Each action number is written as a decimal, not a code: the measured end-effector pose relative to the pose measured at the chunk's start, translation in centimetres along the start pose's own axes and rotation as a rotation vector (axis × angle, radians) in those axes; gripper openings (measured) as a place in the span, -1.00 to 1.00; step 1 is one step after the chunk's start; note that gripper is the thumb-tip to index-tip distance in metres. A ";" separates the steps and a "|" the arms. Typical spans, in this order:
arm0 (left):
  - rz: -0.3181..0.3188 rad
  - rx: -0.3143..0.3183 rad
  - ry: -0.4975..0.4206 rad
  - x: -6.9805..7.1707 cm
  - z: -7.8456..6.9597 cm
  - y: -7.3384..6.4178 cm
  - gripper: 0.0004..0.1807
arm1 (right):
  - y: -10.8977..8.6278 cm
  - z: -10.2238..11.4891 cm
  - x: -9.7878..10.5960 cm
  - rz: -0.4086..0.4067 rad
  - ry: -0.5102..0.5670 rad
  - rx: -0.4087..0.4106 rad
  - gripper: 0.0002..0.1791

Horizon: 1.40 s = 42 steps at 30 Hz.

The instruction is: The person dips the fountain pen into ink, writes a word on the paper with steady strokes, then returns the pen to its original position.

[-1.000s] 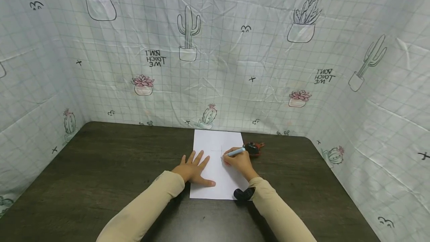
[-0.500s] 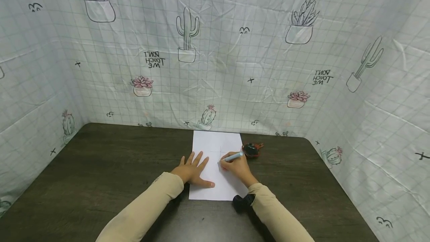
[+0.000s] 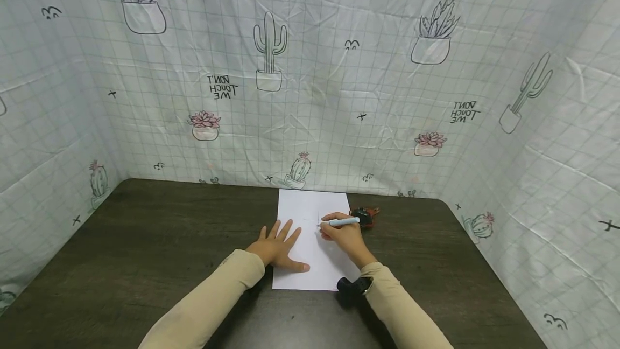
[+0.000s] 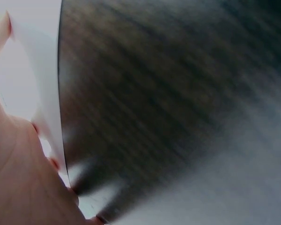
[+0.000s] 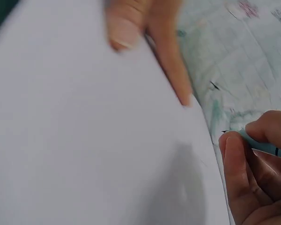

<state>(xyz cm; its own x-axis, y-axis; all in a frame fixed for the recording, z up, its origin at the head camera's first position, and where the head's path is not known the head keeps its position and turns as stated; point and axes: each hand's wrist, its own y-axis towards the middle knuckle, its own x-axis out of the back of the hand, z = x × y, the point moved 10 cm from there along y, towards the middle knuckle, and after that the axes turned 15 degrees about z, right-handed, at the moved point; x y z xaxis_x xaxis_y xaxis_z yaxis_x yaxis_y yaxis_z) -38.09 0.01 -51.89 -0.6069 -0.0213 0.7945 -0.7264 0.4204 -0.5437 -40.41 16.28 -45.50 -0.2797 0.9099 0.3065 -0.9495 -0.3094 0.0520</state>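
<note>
Head view: a pale blue pen [image 3: 345, 222] is pinched by the curled fingers [image 5: 235, 164] of the right hand [image 3: 347, 237], its tip pointed leftward over a white sheet [image 3: 310, 201]; whether the paper is touched by the tip cannot be told. The fingers of the left hand [image 3: 277, 252] are spread apart and laid on the left side of the sheet, with the thumb stretched toward its middle. Faint crossed lines [image 3: 311, 220] are seen on the paper near the pen tip.

Compared with half a second ago, the tip has been shifted up the sheet, closer to those lines, and the pen is held more nearly level. The left hand and the sheet have been kept in place.

Just behind the right hand, beside the sheet's right edge, a black-and-red object [image 3: 365, 216] is partly hidden. Below the right hand, a rounded black device [image 3: 350, 286] is seen at the sheet's near right corner. Both forearms are covered by beige sleeves [image 3: 205, 300].

The sheet is laid at the back of a dark, wood-grained bench [image 3: 160, 236], which is brightened by glare near the front. The bench is enclosed by creased pale cloth [image 3: 315, 106], printed with grid lines, potted cacti and mirrored lettering.
</note>
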 end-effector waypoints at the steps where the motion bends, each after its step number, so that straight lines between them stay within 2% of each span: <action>1: 0.001 -0.001 -0.002 0.0 0.0 0.0 0.22 | 0.1 -0.2 0.5 -0.020 0.024 -0.008 -0.81; 3: 0.002 -0.002 -0.004 0.0 0.0 0.0 0.22 | 0.4 -0.6 1.3 -0.053 0.044 -0.025 -0.78; 8: 0.009 -0.004 -0.004 0.0 -0.1 -0.1 0.22 | 1.0 -1.3 2.4 -0.087 0.005 -0.073 -0.81; 16: 0.022 -0.023 -0.022 0.3 -0.9 -1.1 0.24 | 1.7 -1.6 2.6 -0.111 -0.196 -0.133 -0.90; 20: 0.024 -0.023 -0.013 0.2 -0.9 -1.1 0.23 | 1.8 -1.1 2.5 -0.118 -0.324 -0.119 -0.92; 23: 0.015 -0.028 -0.014 0.1 -0.8 -0.8 0.22 | 1.9 -0.6 2.5 -0.123 -0.382 -0.092 -0.92; 30: -0.003 -0.017 -0.006 0.0 -0.1 0.5 0.23 | 1.8 -0.1 2.4 -0.131 -0.427 -0.064 -0.91; 35: -0.005 -0.001 -0.003 0.0 0.2 0.9 0.24 | 2.0 -0.1 2.1 -0.123 -0.437 -0.056 -0.90; 41: 0.007 0.005 -0.007 0.0 0.3 0.5 0.26 | 1.9 0.2 1.9 -0.120 -0.442 -0.040 -0.91; 42: 0.011 0.008 -0.013 0.1 0.1 0.0 0.25 | 1.9 0.2 1.8 -0.117 -0.442 -0.038 -0.90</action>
<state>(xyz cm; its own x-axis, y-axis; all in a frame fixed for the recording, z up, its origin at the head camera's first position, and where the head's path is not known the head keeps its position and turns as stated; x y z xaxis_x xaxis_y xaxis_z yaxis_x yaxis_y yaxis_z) -38.20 -0.09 -51.80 -0.6186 -0.0282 0.7852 -0.7222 0.4138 -0.5542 -42.69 17.29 -44.61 -0.0903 0.7304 0.6770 -0.9780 -0.1934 0.0783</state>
